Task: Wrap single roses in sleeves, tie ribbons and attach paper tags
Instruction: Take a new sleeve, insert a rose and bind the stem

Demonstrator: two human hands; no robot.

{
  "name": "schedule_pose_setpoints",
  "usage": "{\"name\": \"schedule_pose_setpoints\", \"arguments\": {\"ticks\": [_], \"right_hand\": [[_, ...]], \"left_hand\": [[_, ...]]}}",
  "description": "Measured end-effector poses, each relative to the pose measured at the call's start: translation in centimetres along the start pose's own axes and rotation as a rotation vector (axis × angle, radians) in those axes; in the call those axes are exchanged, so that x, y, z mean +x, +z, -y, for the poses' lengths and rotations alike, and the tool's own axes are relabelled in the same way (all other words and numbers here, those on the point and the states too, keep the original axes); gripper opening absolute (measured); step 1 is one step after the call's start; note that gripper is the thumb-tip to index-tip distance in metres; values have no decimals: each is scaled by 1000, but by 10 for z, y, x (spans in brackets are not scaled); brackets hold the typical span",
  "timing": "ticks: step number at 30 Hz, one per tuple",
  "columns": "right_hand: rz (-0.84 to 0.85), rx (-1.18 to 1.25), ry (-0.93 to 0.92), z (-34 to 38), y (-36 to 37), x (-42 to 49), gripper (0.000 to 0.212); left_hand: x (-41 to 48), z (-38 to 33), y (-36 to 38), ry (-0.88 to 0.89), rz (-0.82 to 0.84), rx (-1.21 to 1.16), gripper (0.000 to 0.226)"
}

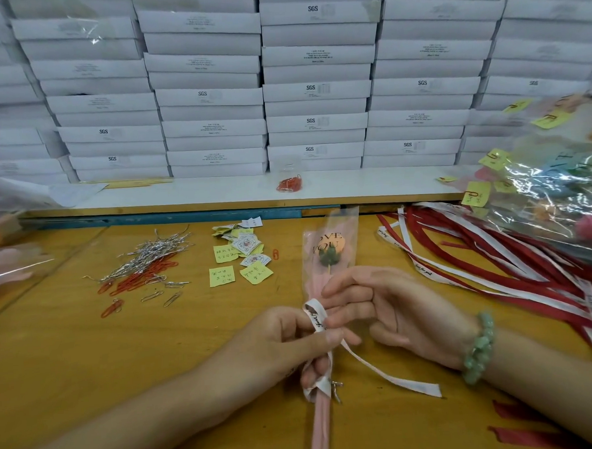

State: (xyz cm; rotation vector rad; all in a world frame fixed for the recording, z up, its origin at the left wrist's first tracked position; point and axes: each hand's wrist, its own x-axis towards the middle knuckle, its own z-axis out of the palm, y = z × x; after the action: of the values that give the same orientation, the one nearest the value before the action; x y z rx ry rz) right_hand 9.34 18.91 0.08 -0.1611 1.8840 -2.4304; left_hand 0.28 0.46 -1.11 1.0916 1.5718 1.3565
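1. Nearest the person, over the worktop [71, 356], the left hand [287, 345] gripped the pink-wrapped stem. Its lower fingers curled round the stem while thumb and forefinger pinched the white ribbon [391, 373] against it.
2. Just beyond, the right hand [378, 309], wearing a green bead bracelet [479, 348], reached in from the right. Its fingers were loosely bent and their tips pinched the ribbon's loop.
3. The rose [328, 253] already sat in its clear sleeve [343, 228], bloom pointing away from the person, so I judged the wrapping done. The ribbon was looped round the stem with one tail trailing loose, so the tying looked about halfway. No paper tag showed on this rose yet.
4. Farther out lay the supplies: paper clips [142, 266] to the left, yellow paper tags [236, 258] in the middle and loose red and white ribbons [494, 248] to the right.
5. At far right, sleeved flowers [560, 193] carrying yellow tags were piled up, apparently finished.
6. Behind everything stood stacked white boxes [315, 89].
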Motion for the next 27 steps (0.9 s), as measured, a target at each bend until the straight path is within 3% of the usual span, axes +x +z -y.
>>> {"name": "schedule_pose_setpoints", "arguments": {"ticks": [5,9,14,27], "right_hand": [[-29,-101,-77,-1,1,0,24],[-137,-355,-129,-2,2,-1,17],[-45,-517,-58,-2,6,0,12],[0,-408,-143,-1,5,-3,8]], "left_hand": [[-2,-2,1,-14,-25,-73,30],[-2,-5,5,-28,-34,-198,34],[-3,-7,6,-33,-49,-242,40],[1,3,-2,5,-102,-269,23]]}}
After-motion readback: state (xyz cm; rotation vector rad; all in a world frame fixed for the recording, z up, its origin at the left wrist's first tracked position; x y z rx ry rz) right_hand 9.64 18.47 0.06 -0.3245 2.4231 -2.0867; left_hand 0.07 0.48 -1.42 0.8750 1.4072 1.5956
